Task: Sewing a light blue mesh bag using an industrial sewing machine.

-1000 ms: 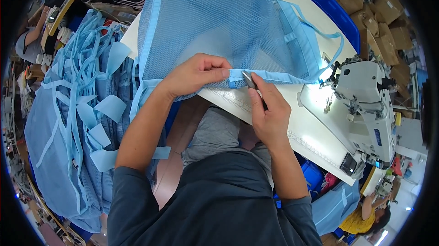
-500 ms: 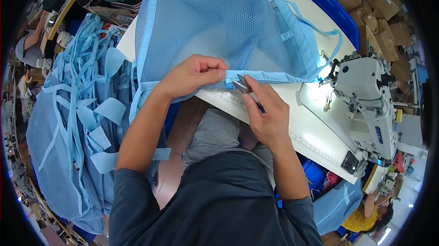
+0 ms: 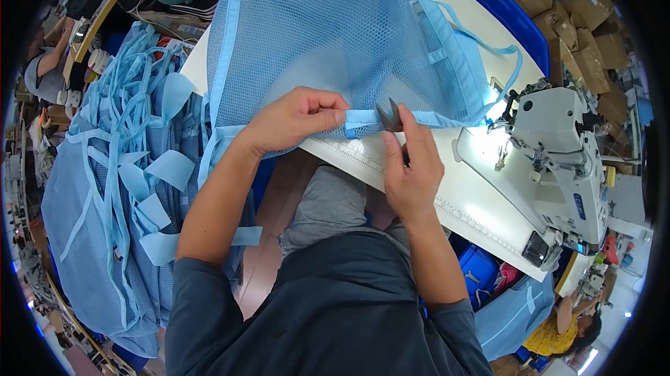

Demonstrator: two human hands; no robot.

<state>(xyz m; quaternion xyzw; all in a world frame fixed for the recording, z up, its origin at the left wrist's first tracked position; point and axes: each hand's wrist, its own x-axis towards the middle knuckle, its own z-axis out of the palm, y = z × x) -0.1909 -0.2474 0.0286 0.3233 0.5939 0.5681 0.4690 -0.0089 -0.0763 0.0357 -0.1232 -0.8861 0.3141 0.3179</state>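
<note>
Our left grip (image 3: 296, 119) pinches the blue binding (image 3: 361, 118); our right grip (image 3: 415, 170) grasps parted snips (image 3: 390, 124), which could nick the mesh (image 3: 300, 41) if it bunches.

Loose dark navy short-sleeved shirt (image 3: 321, 306), creased grey legwear (image 3: 326, 198), bare forearms (image 3: 220, 201) and bare hands (image 3: 289, 122).

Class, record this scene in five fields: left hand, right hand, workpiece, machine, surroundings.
Left hand: pinches the light-blue edging
Right hand: holds dark snips, blades apart
Workpiece: blue mesh with that edging, partly on the white table
Machine: white sewing machine, right of the hands
Surroundings: heaped blue fabric, left; cardboard boxes, upper right
</note>
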